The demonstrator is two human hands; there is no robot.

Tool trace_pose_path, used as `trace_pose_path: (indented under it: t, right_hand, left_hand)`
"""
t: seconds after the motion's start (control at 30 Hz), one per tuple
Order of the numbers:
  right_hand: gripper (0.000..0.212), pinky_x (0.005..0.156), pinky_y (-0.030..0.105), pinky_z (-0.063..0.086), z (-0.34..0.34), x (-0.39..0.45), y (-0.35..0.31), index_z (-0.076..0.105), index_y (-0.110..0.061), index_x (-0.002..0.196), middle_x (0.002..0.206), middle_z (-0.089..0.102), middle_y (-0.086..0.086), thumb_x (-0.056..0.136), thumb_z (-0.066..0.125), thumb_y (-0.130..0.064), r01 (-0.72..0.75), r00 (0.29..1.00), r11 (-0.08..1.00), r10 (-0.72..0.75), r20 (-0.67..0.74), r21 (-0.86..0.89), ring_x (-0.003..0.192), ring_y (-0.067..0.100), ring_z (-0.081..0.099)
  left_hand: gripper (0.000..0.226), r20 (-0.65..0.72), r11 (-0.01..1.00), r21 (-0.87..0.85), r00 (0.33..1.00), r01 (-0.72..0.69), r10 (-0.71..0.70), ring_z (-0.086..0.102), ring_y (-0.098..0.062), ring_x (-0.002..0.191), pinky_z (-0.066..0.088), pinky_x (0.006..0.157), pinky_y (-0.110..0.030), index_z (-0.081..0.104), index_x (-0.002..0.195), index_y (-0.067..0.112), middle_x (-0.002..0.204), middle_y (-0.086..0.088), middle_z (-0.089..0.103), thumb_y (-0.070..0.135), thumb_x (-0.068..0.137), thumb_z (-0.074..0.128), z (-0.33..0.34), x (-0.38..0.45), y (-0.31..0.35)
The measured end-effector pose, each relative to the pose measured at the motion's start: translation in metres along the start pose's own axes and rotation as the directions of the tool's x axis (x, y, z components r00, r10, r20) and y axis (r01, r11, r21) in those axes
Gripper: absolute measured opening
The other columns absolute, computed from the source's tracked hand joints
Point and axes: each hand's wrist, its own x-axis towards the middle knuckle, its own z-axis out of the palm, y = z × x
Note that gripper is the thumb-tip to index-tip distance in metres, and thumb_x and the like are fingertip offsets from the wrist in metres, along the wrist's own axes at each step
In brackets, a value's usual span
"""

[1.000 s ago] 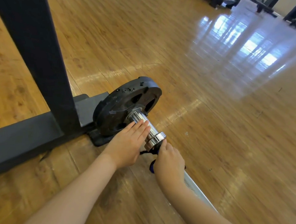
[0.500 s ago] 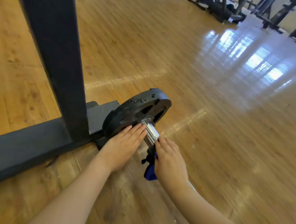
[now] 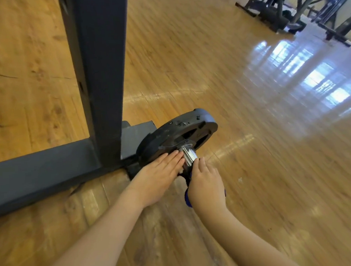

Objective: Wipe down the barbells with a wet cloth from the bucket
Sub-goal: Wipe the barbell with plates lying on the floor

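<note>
A barbell lies on the wooden floor with its chrome sleeve running into a black weight plate. My left hand lies flat, fingers together, against the sleeve and the face of the plate. My right hand is wrapped over the sleeve's near end, pressing a dark blue cloth that shows below the palm. The rest of the bar is hidden under my right forearm. No bucket is in view.
A dark steel rack upright and its floor beam stand just left of the plate. Gym machines stand at the far right. The glossy floor stretches away on the right.
My right hand has slid with the cloth up the sleeve toward the plate, covering the collar. My left hand also moved closer to the plate. The view shifted right and tilted up.
</note>
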Motion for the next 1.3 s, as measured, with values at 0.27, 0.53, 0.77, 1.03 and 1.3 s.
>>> trace_pose_path:
  t: [0.27, 0.53, 0.77, 1.03, 1.3]
  right_hand:
    - [0.054, 0.114, 0.033, 0.024, 0.003, 0.028, 0.004, 0.024, -0.004, 0.148, 0.152, 0.027, 0.014, 0.097, 0.038, -0.016, 0.1, 0.994, 0.992, -0.096, -0.053, 0.08, 0.14, 0.025, 0.026]
    - [0.056, 0.112, 0.026, 0.021, -0.005, 0.014, 0.02, 0.022, -0.01, 0.149, 0.156, 0.019, 0.004, 0.098, 0.041, -0.019, 0.152, 0.988, 0.978, -0.146, -0.058, 0.145, 0.141, 0.02, 0.025]
    - [0.063, 0.102, 0.036, 0.033, 0.007, 0.01, 0.019, 0.063, -0.009, 0.122, 0.13, 0.058, 0.009, 0.062, 0.08, -0.021, 0.278, 0.961, 0.961, -0.278, -0.008, -0.017, 0.121, 0.022, 0.055]
    - [0.057, 0.116, 0.03, 0.005, -0.004, 0.027, -0.002, 0.009, -0.007, 0.15, 0.158, 0.005, 0.01, 0.1, 0.032, -0.019, 0.147, 0.989, 0.985, -0.146, -0.023, 0.093, 0.146, 0.022, 0.006]
    - [0.043, 0.094, 0.03, 0.044, -0.002, 0.005, 0.022, 0.039, -0.014, 0.139, 0.135, 0.05, 0.001, 0.097, 0.042, -0.023, -0.111, 0.993, 0.962, 0.1, 0.056, 0.248, 0.114, 0.02, 0.051]
  left_hand:
    - [0.056, -0.005, 0.999, 0.042, 1.0, -0.027, 0.027, -0.015, -0.027, 0.144, -0.018, 0.106, -0.036, -0.017, 0.14, -0.001, 0.156, -0.016, -0.015, 0.021, 0.102, 0.018, 0.0, 0.004, 0.0]
    - [0.055, 0.002, 0.996, 0.065, 0.999, -0.055, 0.055, -0.013, -0.029, 0.144, -0.016, 0.106, -0.038, -0.02, 0.136, -0.002, 0.156, -0.018, -0.013, 0.021, 0.103, 0.018, 0.001, 0.002, -0.003]
    - [0.052, 0.03, 0.995, 0.05, 0.996, -0.086, 0.085, -0.013, -0.028, 0.144, -0.019, 0.103, -0.037, -0.02, 0.135, -0.002, 0.156, -0.018, -0.013, 0.02, 0.103, 0.015, -0.002, -0.001, -0.006]
    - [0.053, 0.043, 0.993, 0.084, 0.996, -0.077, 0.074, -0.008, -0.03, 0.145, -0.012, 0.112, -0.038, 0.001, 0.147, -0.004, 0.156, -0.02, -0.007, 0.019, 0.102, 0.018, -0.005, 0.003, -0.005]
    - [0.057, 0.034, 0.993, 0.107, 0.998, -0.055, 0.051, -0.01, -0.028, 0.145, -0.016, 0.106, -0.037, -0.019, 0.136, -0.002, 0.157, -0.018, -0.011, 0.02, 0.102, 0.022, 0.0, 0.001, -0.005]
